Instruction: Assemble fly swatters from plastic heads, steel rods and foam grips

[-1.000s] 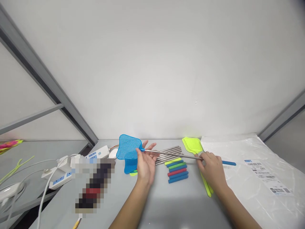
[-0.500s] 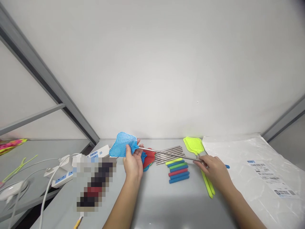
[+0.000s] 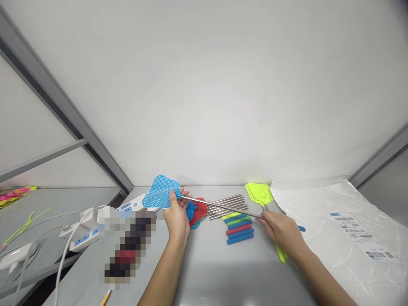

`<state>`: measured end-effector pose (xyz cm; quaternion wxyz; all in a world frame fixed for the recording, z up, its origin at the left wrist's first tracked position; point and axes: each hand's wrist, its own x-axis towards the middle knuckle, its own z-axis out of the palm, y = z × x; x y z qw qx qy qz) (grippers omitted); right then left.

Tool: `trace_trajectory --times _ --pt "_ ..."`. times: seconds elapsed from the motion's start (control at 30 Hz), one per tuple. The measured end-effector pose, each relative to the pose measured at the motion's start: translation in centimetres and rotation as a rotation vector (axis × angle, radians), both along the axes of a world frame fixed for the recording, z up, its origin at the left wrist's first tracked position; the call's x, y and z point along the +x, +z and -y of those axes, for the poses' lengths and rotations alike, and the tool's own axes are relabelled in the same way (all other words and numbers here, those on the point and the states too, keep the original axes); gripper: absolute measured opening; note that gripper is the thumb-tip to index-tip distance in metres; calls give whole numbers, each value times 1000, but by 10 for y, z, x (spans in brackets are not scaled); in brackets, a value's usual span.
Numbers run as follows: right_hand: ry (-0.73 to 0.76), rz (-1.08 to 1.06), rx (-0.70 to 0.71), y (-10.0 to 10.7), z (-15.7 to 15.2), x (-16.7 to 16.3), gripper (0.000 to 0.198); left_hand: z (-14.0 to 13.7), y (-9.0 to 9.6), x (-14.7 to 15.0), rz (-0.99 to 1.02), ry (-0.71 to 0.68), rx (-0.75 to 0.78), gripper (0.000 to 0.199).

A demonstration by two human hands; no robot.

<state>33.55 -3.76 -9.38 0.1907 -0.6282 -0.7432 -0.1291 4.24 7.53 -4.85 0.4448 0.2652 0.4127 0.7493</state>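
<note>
A blue fly swatter [image 3: 162,192] with a metal rod is held up across the table. My left hand [image 3: 177,219] is closed on the base of its mesh head, thumb on top. Around the rod, close to the handle, my right hand [image 3: 282,229] is closed; a blue handle tip shows beyond it. Below the rod lie several coloured handles [image 3: 239,233] in a row and several bare metal rods [image 3: 228,206]. Red and blue swatter heads [image 3: 200,211] are stacked by my left hand. Yellow-green swatters [image 3: 259,193] lie partly behind my right hand.
A white plastic mailing bag [image 3: 315,199] with a printed label covers the right side. On the left are power strips [image 3: 84,240] with white cables and a blurred-out object [image 3: 129,248]. A grey frame post [image 3: 63,93] and a wall [image 3: 204,93] stand behind.
Both hands have shifted slightly left with the blue fly swatter. My right hand has slid a little toward the row of handles, and the swatter's head is tilted a bit differently.
</note>
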Motion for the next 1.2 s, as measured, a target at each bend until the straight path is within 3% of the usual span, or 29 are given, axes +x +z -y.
trace_trajectory --times 0.2,0.27,0.4,0.6,0.67,0.9,1.2 --pt "41 -20 -31 3 3 -14 31 13 -4 20 -84 -77 -37 38" --pt "63 -37 -54 3 3 -23 31 24 -8 36 -135 -186 -99 42" --pt "37 -58 -55 3 4 -28 32 40 -15 60 -144 -292 -38 39" --pt "17 -69 -62 7 2 -25 32 39 -17 56 -112 -399 -50 37" --pt "41 -98 -74 9 1 -22 31 35 -14 51 -81 -384 -46 36" --pt "15 -129 -131 5 4 -2 31 11 -3 20 23 -108 15 31" --pt "105 126 -24 -9 3 -16 30 8 -3 15 -43 -126 12 35"
